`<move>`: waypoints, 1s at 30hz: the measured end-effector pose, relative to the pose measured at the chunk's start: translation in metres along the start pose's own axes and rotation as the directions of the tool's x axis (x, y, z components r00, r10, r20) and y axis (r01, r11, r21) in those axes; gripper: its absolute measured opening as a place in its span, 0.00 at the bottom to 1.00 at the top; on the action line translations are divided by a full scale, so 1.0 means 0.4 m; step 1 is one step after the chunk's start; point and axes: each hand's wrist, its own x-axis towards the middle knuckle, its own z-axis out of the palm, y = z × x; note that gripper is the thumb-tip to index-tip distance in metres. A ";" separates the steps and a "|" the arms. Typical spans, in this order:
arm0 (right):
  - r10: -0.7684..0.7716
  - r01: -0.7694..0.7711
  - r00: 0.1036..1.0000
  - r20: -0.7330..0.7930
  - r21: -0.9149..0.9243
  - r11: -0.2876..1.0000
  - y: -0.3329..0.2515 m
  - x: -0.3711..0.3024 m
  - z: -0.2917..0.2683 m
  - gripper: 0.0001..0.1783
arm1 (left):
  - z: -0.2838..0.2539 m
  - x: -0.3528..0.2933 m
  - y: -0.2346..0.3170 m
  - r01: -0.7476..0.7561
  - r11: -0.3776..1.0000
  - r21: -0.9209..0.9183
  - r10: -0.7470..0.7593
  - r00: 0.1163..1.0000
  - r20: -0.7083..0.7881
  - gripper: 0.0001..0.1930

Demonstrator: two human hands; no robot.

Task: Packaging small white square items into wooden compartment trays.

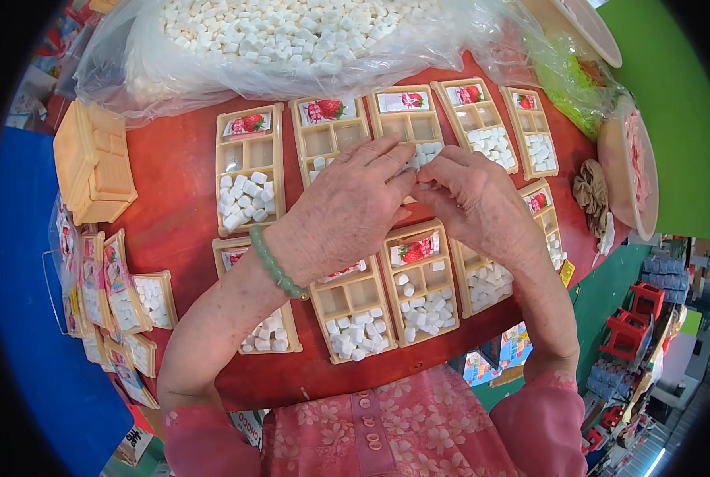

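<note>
Both my hands reach over a tan compartment tray (pixel 398 121) in the middle of the far row. It has white marshmallows (pixel 428 151) in its near section and a strawberry-printed packet (pixel 403 101) at its far end. My left hand (pixel 347 199), with a green bead bracelet (pixel 271 262) at the wrist, lies with fingers stretched across the tray's near part. Beside its thumb, my right hand (pixel 482 203) has its fingers pinched together on the marshmallow section. Whatever is between those fingertips is hidden. Another tray (pixel 420 274) of marshmallows sits below my hands.
Several similar trays (pixel 250 151) stand in two rows on the red table (pixel 168 159). A big clear plastic bag (pixel 164 75) of marshmallows spreads along the far side. Stacked empty trays (pixel 92 163) and packed trays (pixel 128 294) are at left. A pink tub (pixel 609 159) and brown cloth (pixel 589 191) are at right.
</note>
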 end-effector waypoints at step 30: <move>0.000 0.001 1.000 -0.002 0.017 1.000 0.016 -0.013 0.005 0.08 | 0.002 -0.006 -0.002 -0.006 0.998 0.066 0.004 1.000 0.030 0.23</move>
